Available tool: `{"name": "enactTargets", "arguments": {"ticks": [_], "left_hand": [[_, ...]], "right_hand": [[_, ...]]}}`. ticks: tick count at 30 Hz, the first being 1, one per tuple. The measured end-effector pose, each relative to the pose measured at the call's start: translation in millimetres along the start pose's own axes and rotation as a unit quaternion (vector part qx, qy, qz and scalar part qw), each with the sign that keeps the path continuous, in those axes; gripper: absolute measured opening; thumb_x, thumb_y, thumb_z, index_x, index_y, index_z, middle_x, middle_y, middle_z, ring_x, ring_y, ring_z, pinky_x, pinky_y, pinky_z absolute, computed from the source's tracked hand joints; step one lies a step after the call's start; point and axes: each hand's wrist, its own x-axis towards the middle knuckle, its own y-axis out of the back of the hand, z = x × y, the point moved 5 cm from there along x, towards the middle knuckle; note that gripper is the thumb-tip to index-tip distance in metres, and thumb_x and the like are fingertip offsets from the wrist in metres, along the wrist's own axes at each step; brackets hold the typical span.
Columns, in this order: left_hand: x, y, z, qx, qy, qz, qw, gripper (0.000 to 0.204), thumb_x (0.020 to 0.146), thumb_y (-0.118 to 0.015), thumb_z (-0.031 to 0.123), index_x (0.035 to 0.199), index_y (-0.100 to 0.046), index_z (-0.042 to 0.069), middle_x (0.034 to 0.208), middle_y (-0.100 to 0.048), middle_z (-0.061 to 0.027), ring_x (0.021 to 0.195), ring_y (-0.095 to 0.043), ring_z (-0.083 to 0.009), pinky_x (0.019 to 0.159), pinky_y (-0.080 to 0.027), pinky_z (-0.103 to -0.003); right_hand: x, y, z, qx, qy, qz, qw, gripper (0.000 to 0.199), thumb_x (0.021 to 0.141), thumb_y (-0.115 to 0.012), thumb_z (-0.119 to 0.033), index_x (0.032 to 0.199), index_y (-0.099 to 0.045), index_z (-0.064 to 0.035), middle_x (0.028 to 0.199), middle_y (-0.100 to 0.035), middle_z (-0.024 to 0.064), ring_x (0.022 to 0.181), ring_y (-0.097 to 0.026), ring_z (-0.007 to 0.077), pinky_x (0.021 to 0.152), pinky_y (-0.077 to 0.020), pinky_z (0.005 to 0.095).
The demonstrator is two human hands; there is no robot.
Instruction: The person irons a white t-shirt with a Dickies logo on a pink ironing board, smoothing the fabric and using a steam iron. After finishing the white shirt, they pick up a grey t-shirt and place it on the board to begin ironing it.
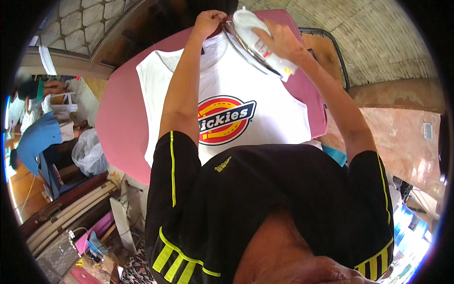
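Observation:
A white sleeveless shirt (279, 111) with a round red, yellow and blue print lies spread on a pink padded ironing board (120, 128). My right hand (282, 43) is closed around the handle of a white clothes iron (250, 28). The iron is tilted over the shirt's far right shoulder; whether its soleplate touches the cloth I cannot make out. At the far edge of the neckline, the fingers of my left hand (210, 23) are pinched together at the shirt's shoulder strap. My left forearm crosses above the shirt and hides part of the print.
A brown chair with a black frame (326, 52) stands beyond the board's right side. At left are a clear plastic bag (90, 152), a blue cloth (38, 139) and another person's limbs (54, 87). Blue water bottles (409, 227) stand at lower right.

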Motion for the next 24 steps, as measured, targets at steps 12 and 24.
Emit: {"name": "enactTargets", "arguments": {"ticks": [12, 24], "left_hand": [[-255.2, 56.1, 20.6, 0.495, 0.09, 0.308, 0.807, 0.074, 0.099, -0.042, 0.048, 0.147, -0.034, -0.007, 0.155, -0.028, -0.0288, 0.149, -0.017, -0.0426, 0.117, -0.011, -0.058], [-237.9, 119.5, -10.1, 0.57, 0.059, 0.306, 0.761, 0.052, 0.101, -0.037, 0.047, 0.148, -0.044, 0.027, 0.158, -0.035, -0.0046, 0.147, -0.027, -0.0341, 0.115, -0.019, -0.062]], "right_hand": [[13.8, 2.2, 0.2, 0.049, 0.088, -0.054, 0.993, 0.039, 0.099, -0.056, -0.039, 0.105, -0.061, -0.0011, 0.08, -0.066, 0.0232, 0.069, -0.066, 0.0362, 0.064, -0.0487, 0.0452], [2.2, -24.5, -71.1, 0.011, 0.299, -0.145, 0.943, 0.037, 0.093, -0.066, -0.038, 0.109, -0.061, -0.0049, 0.078, -0.068, 0.0223, 0.067, -0.068, 0.0352, 0.058, -0.0507, 0.0408]]}}
